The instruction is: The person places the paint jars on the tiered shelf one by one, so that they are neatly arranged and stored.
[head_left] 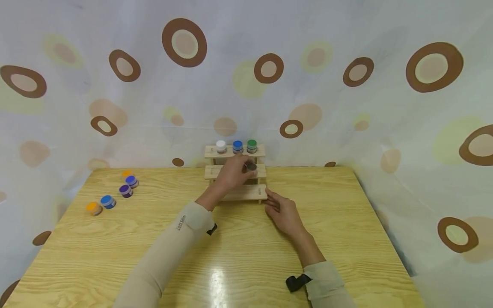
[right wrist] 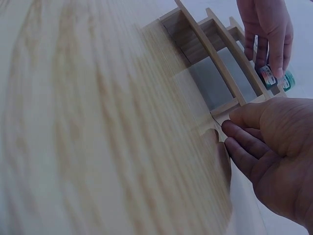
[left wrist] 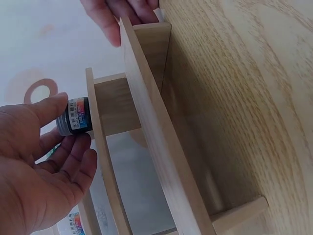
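A three-tier wooden rack (head_left: 244, 193) stands at the back of the table. My left hand (head_left: 232, 173) holds a small dark paint jar (left wrist: 78, 115) between thumb and fingers, its base right at the right end of the middle tier. A colourful label shows on the jar's side. At the rack's lower right corner is my right hand (head_left: 284, 213), thumb and fingertips pinching the end of the bottom tier. On the top tier sit a white jar (head_left: 221, 146), a blue-lidded jar (head_left: 237, 147) and a green-lidded jar (head_left: 252, 146).
Several more paint jars stand at the table's left: an orange one (head_left: 94, 208), a blue one (head_left: 108, 201), a dark purple one (head_left: 126, 191) and a violet one (head_left: 132, 181), with another orange jar (head_left: 127, 173) behind. A patterned sheet (head_left: 239, 94) hangs behind the table.
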Demonstrator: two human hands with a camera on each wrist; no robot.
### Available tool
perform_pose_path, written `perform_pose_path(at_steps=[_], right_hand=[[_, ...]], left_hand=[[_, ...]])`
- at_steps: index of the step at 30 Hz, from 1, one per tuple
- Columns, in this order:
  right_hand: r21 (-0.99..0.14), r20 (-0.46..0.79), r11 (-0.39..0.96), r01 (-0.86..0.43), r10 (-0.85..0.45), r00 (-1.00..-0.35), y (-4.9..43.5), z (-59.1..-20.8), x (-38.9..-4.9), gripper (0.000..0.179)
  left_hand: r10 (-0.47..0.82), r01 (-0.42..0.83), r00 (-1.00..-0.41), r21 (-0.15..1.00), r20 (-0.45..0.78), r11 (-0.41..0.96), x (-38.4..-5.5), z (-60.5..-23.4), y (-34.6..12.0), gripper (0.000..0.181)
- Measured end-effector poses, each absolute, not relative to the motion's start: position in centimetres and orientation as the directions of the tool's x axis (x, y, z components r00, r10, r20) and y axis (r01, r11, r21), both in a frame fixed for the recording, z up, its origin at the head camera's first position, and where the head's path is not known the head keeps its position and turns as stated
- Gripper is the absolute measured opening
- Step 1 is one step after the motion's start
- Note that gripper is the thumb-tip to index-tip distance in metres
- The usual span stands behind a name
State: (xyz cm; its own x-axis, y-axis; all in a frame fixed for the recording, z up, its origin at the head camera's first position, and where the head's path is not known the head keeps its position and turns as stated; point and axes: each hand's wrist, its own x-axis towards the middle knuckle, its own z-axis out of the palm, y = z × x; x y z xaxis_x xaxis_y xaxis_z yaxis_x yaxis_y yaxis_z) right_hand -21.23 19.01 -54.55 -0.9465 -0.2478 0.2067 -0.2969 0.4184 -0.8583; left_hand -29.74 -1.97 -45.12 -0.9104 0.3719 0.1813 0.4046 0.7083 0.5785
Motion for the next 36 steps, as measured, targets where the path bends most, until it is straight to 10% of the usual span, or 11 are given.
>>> perform_pose_path(at_steps=[36], right_hand=[[-0.858,0.192,0.431,-0.279,-0.235,-0.953,18.8,-54.7,-21.4,0.058]], left_hand=[[0.247,0.304,-0.95,0.736,0.189,0.605,-28.6,-45.8,-8.1,0.048]])
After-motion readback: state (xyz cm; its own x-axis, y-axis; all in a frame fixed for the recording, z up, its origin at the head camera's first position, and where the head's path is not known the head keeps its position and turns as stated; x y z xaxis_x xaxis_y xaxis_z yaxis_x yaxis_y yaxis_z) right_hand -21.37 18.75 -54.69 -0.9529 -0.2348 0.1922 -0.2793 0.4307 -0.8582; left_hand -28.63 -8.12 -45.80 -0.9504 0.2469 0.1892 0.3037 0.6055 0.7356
